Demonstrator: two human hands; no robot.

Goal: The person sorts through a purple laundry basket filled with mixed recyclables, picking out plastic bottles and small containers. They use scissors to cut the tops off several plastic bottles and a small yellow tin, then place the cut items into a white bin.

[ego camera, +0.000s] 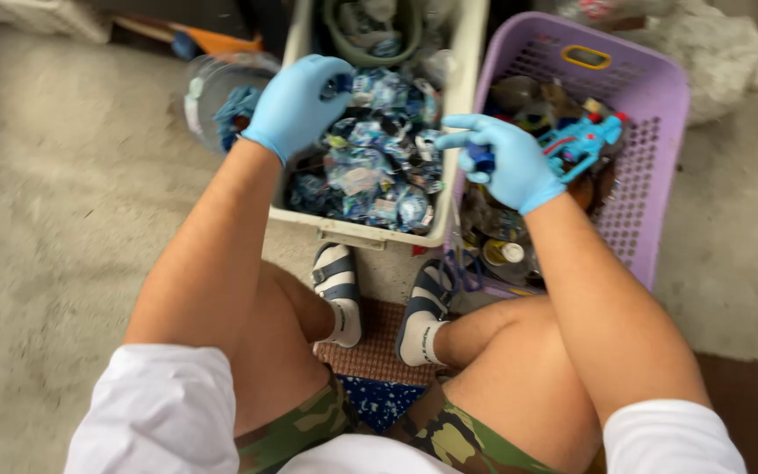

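My left hand (296,104), in a blue glove, is over the left side of a white bin (458,96) and pinches a small dark piece from the pile of blue and clear crumpled wrappers (370,167) inside it. My right hand (506,158), also gloved in blue, hovers between the white bin and a purple basket (651,140), fingers closed around a small dark blue object (482,158). A light blue toy-like object (582,140) lies in the basket just right of that hand.
I sit low, knees apart, feet in striped sandals (337,281) on a small brown mat (377,351). A clear round container (221,96) stands left of the white bin. A white sack (717,53) lies at the back right on the grey concrete floor.
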